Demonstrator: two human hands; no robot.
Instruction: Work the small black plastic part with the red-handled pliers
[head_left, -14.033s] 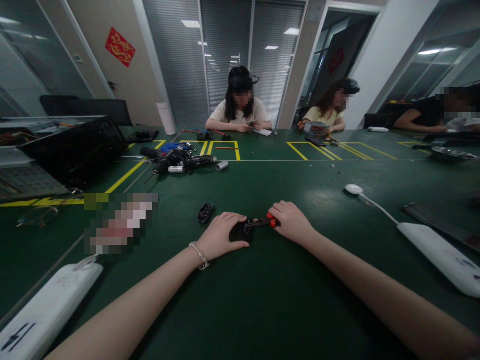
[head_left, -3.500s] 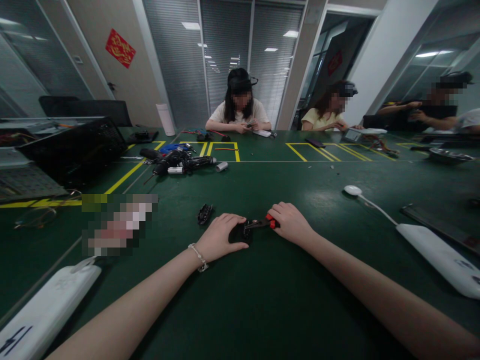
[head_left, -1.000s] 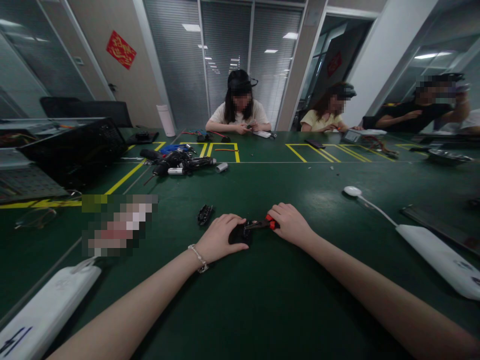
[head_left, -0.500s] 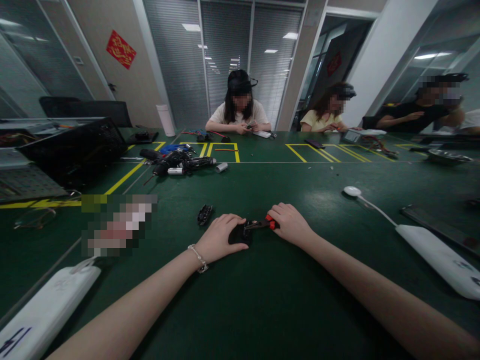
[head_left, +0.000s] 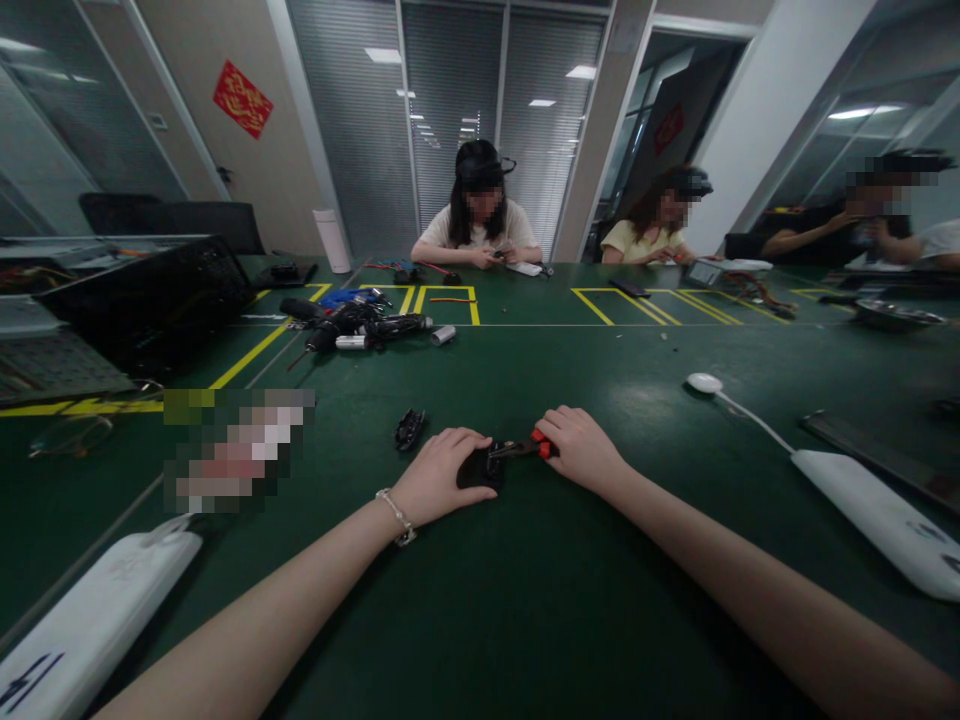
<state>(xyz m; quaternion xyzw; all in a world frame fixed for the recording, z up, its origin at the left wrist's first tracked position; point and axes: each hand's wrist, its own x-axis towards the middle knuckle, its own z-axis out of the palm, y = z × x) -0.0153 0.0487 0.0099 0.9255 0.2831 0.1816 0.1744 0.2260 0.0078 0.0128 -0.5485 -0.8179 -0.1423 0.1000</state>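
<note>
My left hand (head_left: 441, 478) grips a small black plastic part (head_left: 480, 470) against the green table, thumb on the near side and fingers on the far side. What exactly the part is, I cannot make out. My right hand (head_left: 583, 446) is wrapped around the red handles of a pair of pliers (head_left: 517, 449). The jaws point left and touch the right side of the black part. Whether they pinch anything is too small to tell. Just beyond my left hand lies another dark, ridged piece (head_left: 409, 430), untouched.
A cordless drill (head_left: 326, 325) and cables lie farther off, near a small silvery cylinder (head_left: 443, 335). White power banks (head_left: 874, 515) with cords flank my arms. A computer case (head_left: 142, 320) stands left. Co-workers (head_left: 480, 215) sit across the table (head_left: 480, 620).
My hands, the black part and the pliers stay nearly where they were. At the far right, a co-worker's arm has shifted and the head has moved slightly right.
</note>
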